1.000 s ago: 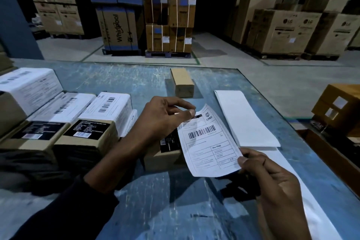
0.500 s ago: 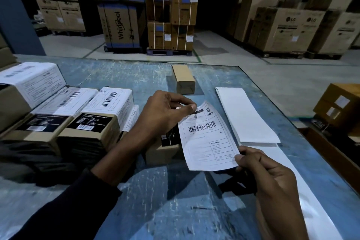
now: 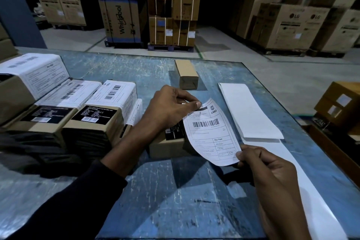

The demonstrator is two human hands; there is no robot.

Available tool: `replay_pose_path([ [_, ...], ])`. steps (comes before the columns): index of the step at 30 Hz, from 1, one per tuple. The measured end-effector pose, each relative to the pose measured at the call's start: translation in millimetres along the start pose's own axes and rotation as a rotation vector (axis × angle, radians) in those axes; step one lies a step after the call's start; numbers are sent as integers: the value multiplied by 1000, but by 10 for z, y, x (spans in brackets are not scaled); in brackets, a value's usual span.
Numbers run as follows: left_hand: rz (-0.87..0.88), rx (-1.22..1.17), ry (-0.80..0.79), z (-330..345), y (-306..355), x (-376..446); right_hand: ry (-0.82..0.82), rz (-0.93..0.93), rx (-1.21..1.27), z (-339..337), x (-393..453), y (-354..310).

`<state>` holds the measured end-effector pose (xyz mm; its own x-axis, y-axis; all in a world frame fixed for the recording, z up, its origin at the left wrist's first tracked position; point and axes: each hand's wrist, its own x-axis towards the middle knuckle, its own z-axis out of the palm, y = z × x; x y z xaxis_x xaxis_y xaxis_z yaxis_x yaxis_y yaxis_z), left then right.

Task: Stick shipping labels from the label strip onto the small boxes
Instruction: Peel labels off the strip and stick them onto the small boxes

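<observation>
Over at nine o'clock, labelled boxes (image 3: 109, 111) sit stacked; at centre the left hand (image 3: 167, 109) pinches the shipping label (image 3: 211, 132) by its top corner above a small box (image 3: 167, 147), right hand (image 3: 272, 173) pinching the bottom corner; label strip (image 3: 251, 111) at three o'clock.

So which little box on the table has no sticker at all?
The plain brown box standing alone at the table's far side. The boxes on the left already wear white labels.

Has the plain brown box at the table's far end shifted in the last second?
No. The plain brown box keeps its spot relative to the white strip and table edge.
</observation>
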<state>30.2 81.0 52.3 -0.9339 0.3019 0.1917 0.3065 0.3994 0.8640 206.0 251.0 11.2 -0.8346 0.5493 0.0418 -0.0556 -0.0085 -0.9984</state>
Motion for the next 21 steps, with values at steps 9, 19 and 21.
replay_pose_path([
  [9, -22, 73, 0, -14, 35, -28, 18, -8, 1, 10, -16, -8],
  [19, -31, 90, -3, -1, 31, -37, 6, -22, -49, 8, -11, 8],
  [21, -33, 96, -2, 2, 28, -39, 9, -19, -41, 3, -1, 22],
])
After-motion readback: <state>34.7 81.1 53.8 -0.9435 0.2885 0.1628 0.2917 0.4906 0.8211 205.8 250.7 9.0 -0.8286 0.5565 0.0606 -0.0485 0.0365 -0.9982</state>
